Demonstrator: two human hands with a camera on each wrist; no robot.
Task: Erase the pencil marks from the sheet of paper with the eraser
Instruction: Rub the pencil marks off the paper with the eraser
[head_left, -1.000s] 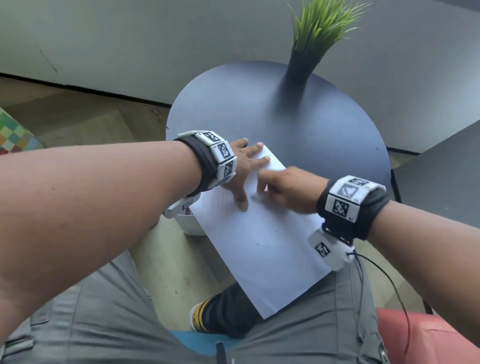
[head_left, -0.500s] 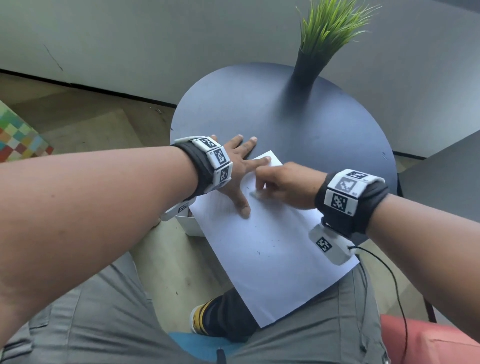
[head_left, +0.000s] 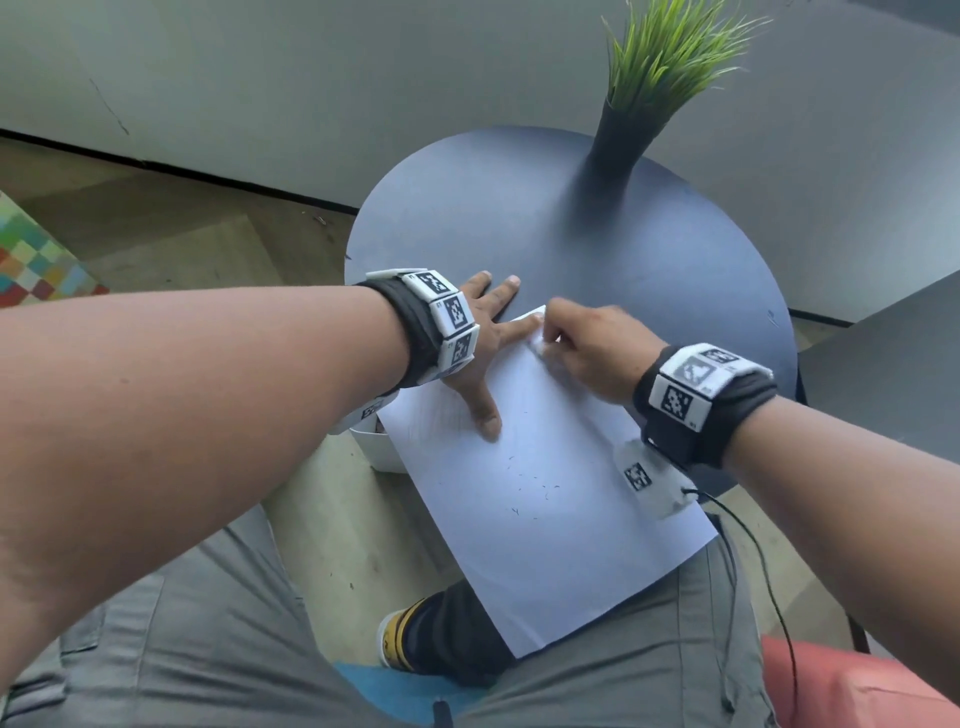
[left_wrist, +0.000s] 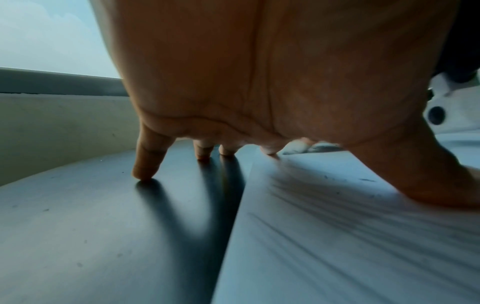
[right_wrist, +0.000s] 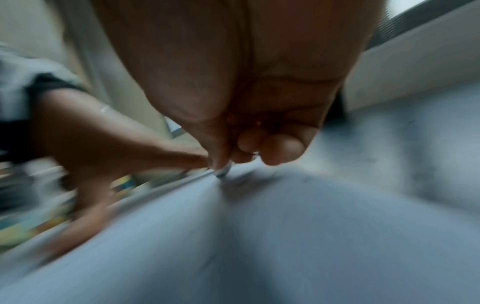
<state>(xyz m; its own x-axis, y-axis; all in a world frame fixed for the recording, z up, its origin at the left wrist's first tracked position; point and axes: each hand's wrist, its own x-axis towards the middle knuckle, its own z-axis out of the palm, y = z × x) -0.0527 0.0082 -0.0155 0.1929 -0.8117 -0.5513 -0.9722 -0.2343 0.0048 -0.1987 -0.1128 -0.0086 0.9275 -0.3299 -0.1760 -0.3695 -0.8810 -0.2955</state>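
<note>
While the sheet lies half on the table, each item stands as follows.

Sheet of paper (head_left: 545, 499): white, lying aslant on the round dark table (head_left: 649, 249); its near end overhangs the table edge above the person's lap. Small dark flecks lie scattered on its middle, and faint pencil marks show near the left edge.

Left hand (head_left: 480, 343): flat, fingers spread wide; the thumb and index finger press on the paper, the other fingertips (left_wrist: 142, 174) rest on the bare table just beside the sheet's edge.

Right hand (head_left: 587, 348): fingers curled, pinching the eraser at the sheet's far corner, right by the left index finger.

Eraser (right_wrist: 224, 170): small and pale, its tip touching the paper; blurred in the right wrist view, mostly hidden by fingers in the head view.

Plant pot (head_left: 618, 140): tall, dark and narrow, upright at the far side of the table, well apart from the sheet; it holds a tuft of green grass-like leaves (head_left: 670, 57).

White container (head_left: 382, 447): below the table's left edge, partly hidden by the left wrist and the sheet; its contents cannot be made out.
</note>
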